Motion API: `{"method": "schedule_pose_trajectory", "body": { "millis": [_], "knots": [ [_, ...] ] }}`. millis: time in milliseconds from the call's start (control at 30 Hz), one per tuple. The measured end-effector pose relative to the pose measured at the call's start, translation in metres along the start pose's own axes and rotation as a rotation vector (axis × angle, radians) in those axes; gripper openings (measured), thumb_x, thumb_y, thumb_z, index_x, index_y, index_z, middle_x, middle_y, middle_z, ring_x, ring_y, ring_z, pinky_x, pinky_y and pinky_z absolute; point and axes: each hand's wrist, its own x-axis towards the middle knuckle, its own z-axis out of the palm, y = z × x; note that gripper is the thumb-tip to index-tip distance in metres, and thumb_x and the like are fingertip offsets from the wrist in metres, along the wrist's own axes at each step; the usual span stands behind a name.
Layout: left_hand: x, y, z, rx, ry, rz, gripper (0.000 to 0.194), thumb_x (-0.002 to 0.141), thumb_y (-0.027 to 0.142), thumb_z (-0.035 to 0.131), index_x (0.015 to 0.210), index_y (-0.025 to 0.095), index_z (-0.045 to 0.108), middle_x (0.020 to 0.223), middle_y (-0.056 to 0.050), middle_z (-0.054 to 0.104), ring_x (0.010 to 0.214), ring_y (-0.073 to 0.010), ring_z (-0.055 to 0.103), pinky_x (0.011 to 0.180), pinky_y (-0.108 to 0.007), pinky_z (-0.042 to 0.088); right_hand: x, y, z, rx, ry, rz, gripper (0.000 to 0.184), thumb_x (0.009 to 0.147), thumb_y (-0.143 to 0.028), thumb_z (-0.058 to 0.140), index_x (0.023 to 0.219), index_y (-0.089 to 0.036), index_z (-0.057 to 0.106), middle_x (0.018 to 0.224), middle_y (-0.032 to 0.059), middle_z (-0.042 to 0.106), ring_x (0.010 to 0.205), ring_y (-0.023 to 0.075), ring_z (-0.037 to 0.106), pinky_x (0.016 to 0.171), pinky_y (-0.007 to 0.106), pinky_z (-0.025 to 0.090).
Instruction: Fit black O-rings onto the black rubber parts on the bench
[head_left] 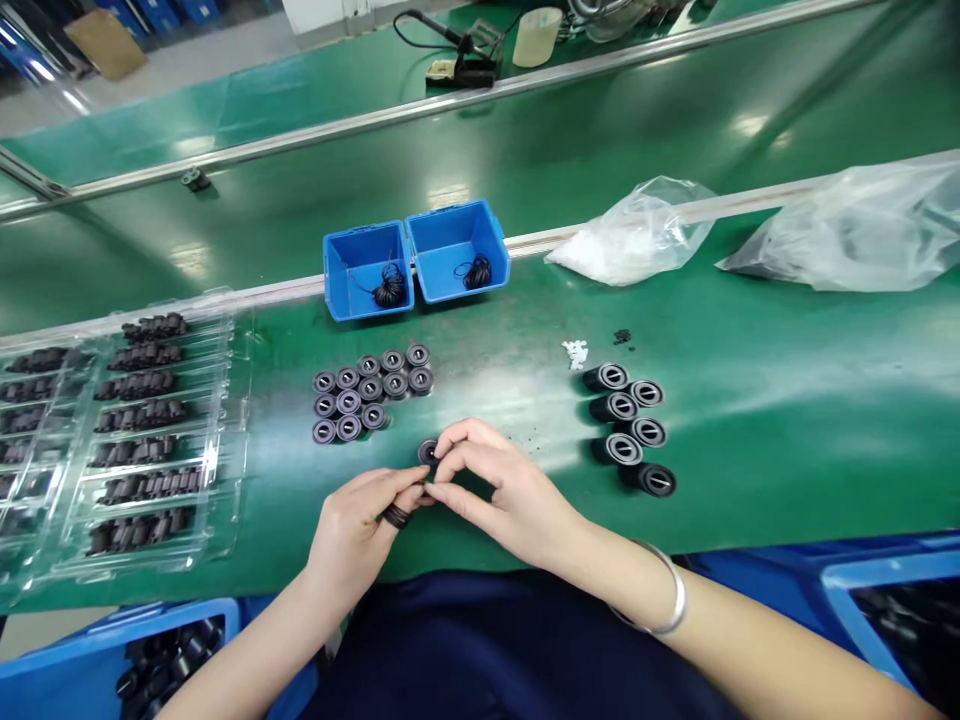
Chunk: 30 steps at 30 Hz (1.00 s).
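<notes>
My left hand [360, 525] and my right hand [499, 485] meet over the near middle of the bench, fingertips pinched close together. Dark looped strands like a small black cord coil [397, 515] show between the fingers of my left hand. What my right thumb and fingertips pinch is too small to make out. Just beyond the fingertips is a round black cap-like part [428, 452], partly covered by my right fingers; whether it is held or stands on the bench I cannot tell. Similar slotted black cylinders [349, 402] stand in rows to the left.
More black cylinders [616, 448] stand at right, near small white pieces [576, 353] and tiny black pieces [622, 337]. Two blue bins [369, 305] with black cord lie ahead. Clear trays [217, 440] of black parts fill the left; plastic bags [637, 235] lie back right.
</notes>
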Motion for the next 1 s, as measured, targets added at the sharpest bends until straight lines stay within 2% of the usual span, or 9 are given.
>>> {"method": "schedule_pose_trajectory", "body": {
  "millis": [167, 367, 500, 633, 733, 800, 900, 1000],
  "knots": [
    [-0.004, -0.01, -0.005, 0.038, 0.028, -0.002, 0.021, 0.093, 0.012, 0.062, 0.111, 0.019, 0.071, 0.092, -0.001, 0.078, 0.086, -0.0113, 0.073, 0.083, -0.019, 0.058, 0.01, 0.01, -0.006, 0.075, 0.055, 0.181, 0.012, 0.091, -0.02, 0.062, 0.08, -0.019, 0.059, 0.096, 0.0038, 0.056, 0.083, 0.014, 0.056, 0.077, 0.03, 0.047],
    [-0.014, -0.028, 0.0, 0.221, 0.041, 0.242, 0.029, 0.091, 0.003, 0.06, 0.116, 0.014, 0.067, 0.113, -0.012, 0.073, 0.109, -0.0205, 0.069, 0.095, -0.033, 0.057, 0.017, 0.02, 0.002, 0.055, 0.039, 0.253, 0.014, 0.088, -0.018, 0.063, 0.075, -0.018, 0.058, 0.091, 0.003, 0.056, 0.077, 0.0131, 0.055, 0.07, 0.029, 0.046],
    [-0.018, -0.032, 0.004, 0.306, -0.048, 0.396, 0.032, 0.093, 0.003, 0.055, 0.123, 0.011, 0.062, 0.121, -0.016, 0.07, 0.127, -0.0269, 0.06, 0.104, -0.046, 0.053, 0.019, 0.022, 0.005, 0.033, 0.063, 0.237, 0.015, 0.087, -0.016, 0.062, 0.073, -0.018, 0.057, 0.089, 0.0031, 0.056, 0.074, 0.0127, 0.054, 0.068, 0.028, 0.047],
    [-0.017, -0.031, 0.005, 0.447, -0.188, 0.523, 0.032, 0.096, 0.005, 0.046, 0.125, 0.005, 0.061, 0.133, -0.019, 0.065, 0.137, -0.029, 0.049, 0.112, -0.047, 0.046, 0.02, 0.022, 0.005, 0.02, 0.071, 0.234, 0.014, 0.088, -0.018, 0.061, 0.074, -0.018, 0.057, 0.09, 0.0038, 0.058, 0.073, 0.0128, 0.054, 0.067, 0.029, 0.048],
    [-0.016, -0.033, 0.004, 0.511, -0.238, 0.577, 0.035, 0.097, 0.004, 0.041, 0.125, 0.001, 0.061, 0.136, -0.021, 0.062, 0.14, -0.0311, 0.044, 0.114, -0.047, 0.044, 0.021, 0.022, 0.005, 0.024, 0.077, 0.248, 0.015, 0.087, -0.021, 0.061, 0.074, -0.018, 0.056, 0.088, 0.0041, 0.059, 0.072, 0.0126, 0.055, 0.065, 0.028, 0.049],
    [-0.015, -0.034, 0.003, 0.548, -0.252, 0.585, 0.037, 0.096, 0.004, 0.039, 0.126, 0.0, 0.061, 0.138, -0.021, 0.06, 0.141, -0.0318, 0.043, 0.115, -0.047, 0.042, 0.021, 0.022, 0.005, 0.089, 0.058, 0.335, 0.009, 0.088, -0.025, 0.061, 0.082, -0.019, 0.057, 0.078, 0.0014, 0.06, 0.065, 0.012, 0.056, 0.061, 0.026, 0.048],
    [-0.013, -0.033, 0.002, 0.603, -0.277, 0.602, 0.038, 0.096, 0.005, 0.037, 0.126, 0.0, 0.061, 0.139, -0.02, 0.06, 0.138, -0.032, 0.047, 0.115, -0.047, 0.041, 0.027, 0.022, 0.003, 0.306, -0.085, 0.57, 0.016, 0.091, -0.035, 0.059, 0.097, -0.02, 0.056, 0.057, -0.0044, 0.06, 0.044, 0.0099, 0.053, 0.045, 0.021, 0.043],
    [-0.01, -0.029, 0.0, 0.633, -0.295, 0.625, 0.039, 0.096, 0.005, 0.036, 0.123, 0.001, 0.063, 0.136, -0.018, 0.063, 0.132, -0.0314, 0.053, 0.114, -0.046, 0.042, 0.037, 0.023, 0.001, 0.459, -0.218, 0.734, 0.018, 0.09, -0.036, 0.061, 0.093, -0.019, 0.056, 0.051, -0.005, 0.061, 0.032, 0.0073, 0.047, 0.032, 0.017, 0.035]
  ]
}}
